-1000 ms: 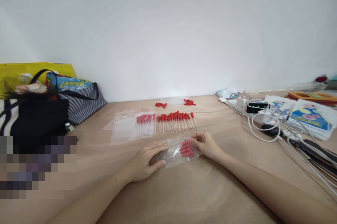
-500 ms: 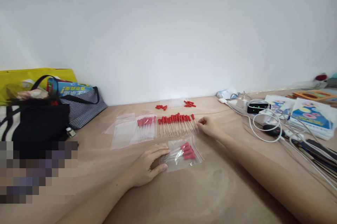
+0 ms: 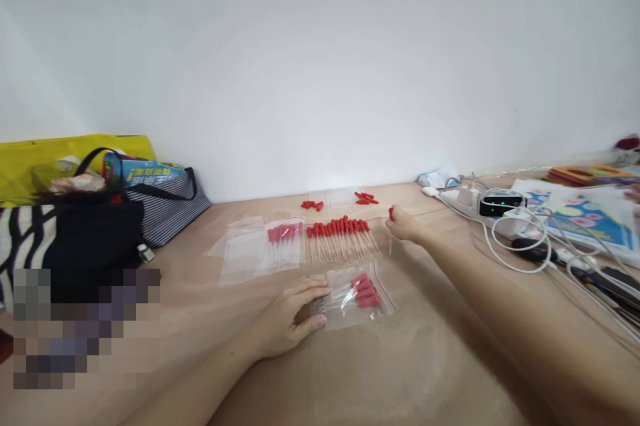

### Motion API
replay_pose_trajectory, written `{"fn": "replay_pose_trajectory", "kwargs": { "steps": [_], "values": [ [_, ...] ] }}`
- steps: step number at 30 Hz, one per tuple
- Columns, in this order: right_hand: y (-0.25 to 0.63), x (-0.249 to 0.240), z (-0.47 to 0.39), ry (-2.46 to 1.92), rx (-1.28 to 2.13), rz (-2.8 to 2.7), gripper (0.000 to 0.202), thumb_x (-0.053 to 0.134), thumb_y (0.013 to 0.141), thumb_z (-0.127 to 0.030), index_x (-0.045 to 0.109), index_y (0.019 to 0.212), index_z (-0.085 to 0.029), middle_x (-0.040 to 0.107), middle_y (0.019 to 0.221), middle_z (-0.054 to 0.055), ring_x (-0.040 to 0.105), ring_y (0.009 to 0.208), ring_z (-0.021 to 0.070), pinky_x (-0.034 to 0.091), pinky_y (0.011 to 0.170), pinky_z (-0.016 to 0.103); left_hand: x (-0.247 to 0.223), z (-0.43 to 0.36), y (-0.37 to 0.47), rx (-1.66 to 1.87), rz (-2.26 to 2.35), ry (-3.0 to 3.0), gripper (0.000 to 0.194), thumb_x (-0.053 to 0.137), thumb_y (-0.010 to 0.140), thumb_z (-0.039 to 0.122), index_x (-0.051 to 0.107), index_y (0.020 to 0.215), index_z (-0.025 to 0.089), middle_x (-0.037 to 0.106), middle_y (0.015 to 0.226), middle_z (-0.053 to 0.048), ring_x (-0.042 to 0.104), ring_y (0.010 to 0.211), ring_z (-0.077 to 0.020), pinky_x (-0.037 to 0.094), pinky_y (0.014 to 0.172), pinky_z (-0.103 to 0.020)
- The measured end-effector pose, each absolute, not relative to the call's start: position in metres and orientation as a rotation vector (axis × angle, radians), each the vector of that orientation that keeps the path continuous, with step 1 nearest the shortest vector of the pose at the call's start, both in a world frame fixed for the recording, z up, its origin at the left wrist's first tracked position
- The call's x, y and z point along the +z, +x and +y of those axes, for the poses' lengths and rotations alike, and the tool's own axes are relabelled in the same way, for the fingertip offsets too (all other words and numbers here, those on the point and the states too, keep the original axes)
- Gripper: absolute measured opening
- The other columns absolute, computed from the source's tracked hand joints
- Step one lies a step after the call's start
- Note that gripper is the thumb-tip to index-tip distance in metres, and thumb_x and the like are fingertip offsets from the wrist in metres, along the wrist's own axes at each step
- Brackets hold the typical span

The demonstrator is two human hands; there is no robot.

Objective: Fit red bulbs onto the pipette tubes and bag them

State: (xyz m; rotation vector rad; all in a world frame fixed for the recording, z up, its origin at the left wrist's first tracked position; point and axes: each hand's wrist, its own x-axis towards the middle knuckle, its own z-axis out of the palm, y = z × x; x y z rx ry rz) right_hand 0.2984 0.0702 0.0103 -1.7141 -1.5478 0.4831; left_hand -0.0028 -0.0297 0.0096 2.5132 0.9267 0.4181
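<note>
My right hand is closed on a red-capped dropper, held upright just right of a row of red-capped droppers. With its fingers apart, my left hand rests on the table at the left end of a clear zip bag that contains several red-capped droppers. Behind that hand lies another clear bag with droppers inside, overlapping a flat clear bag. Loose red caps and more red caps lie near the wall, with clear tubes between them.
Bags stand at the left, among them a striped bag and a black bag. A small bottle is beside them. To the right are a power strip, tangled white cables and printed packets.
My right hand has lifted a dropper from the right end of the row and moved slightly right with it. My left hand stays by the bag. The whole view has shifted a little.
</note>
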Motion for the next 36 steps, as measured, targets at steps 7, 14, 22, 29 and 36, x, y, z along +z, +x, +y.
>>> {"fn": "replay_pose_trajectory", "kwargs": {
  "steps": [7, 14, 22, 29, 36],
  "values": [
    [0.301, -0.007, -0.005, -1.260, 0.682, -1.168, 0.046, 0.050, 0.072, -0.039, 0.026, 0.108, -0.022, 0.045, 0.061, -0.008, 0.050, 0.044, 0.0101, 0.045, 0.042, 0.025, 0.009, -0.028, -0.001, 0.421, 0.944, 2.531, 0.037, 0.049, 0.081, 0.034, 0.049, 0.117, 0.024, 0.048, 0.125, -0.005, 0.040, 0.117, -0.0229, 0.031, 0.099, -0.042],
    [0.280, -0.026, -0.031, -1.072, 0.830, -1.115, 0.051, 0.056, 0.069, -0.048, 0.027, 0.102, -0.023, 0.046, 0.067, -0.006, 0.054, 0.051, 0.0103, 0.049, 0.047, 0.027, 0.010, -0.029, -0.002, 0.402, 0.893, 2.560, 0.040, 0.045, 0.084, 0.031, 0.041, 0.123, 0.028, 0.047, 0.126, -0.003, 0.039, 0.117, -0.0208, 0.030, 0.099, -0.040],
    [0.272, -0.024, -0.036, -1.017, 0.942, -1.057, 0.047, 0.057, 0.069, -0.049, 0.028, 0.098, -0.024, 0.049, 0.067, -0.006, 0.054, 0.052, 0.0109, 0.048, 0.048, 0.027, 0.007, -0.028, -0.003, 0.346, 0.880, 2.585, 0.032, 0.043, 0.085, 0.029, 0.050, 0.116, 0.033, 0.043, 0.128, -0.001, 0.035, 0.120, -0.0220, 0.031, 0.098, -0.040],
    [0.271, -0.021, -0.041, -0.984, 1.031, -1.043, 0.045, 0.059, 0.068, -0.048, 0.029, 0.093, -0.024, 0.050, 0.066, -0.006, 0.054, 0.051, 0.0098, 0.047, 0.048, 0.026, 0.007, -0.027, -0.003, 0.326, 0.892, 2.595, 0.035, 0.043, 0.085, 0.029, 0.046, 0.120, 0.033, 0.043, 0.128, -0.001, 0.036, 0.119, -0.0219, 0.031, 0.098, -0.040],
    [0.270, -0.020, -0.039, -0.986, 1.054, -0.988, 0.049, 0.064, 0.062, -0.049, 0.030, 0.087, -0.024, 0.052, 0.067, -0.006, 0.058, 0.055, 0.0108, 0.049, 0.055, 0.028, 0.009, -0.026, -0.001, 0.287, 0.873, 2.609, 0.033, 0.043, 0.085, 0.027, 0.049, 0.116, 0.035, 0.042, 0.129, 0.000, 0.035, 0.119, -0.0215, 0.030, 0.098, -0.040]
  ]
}}
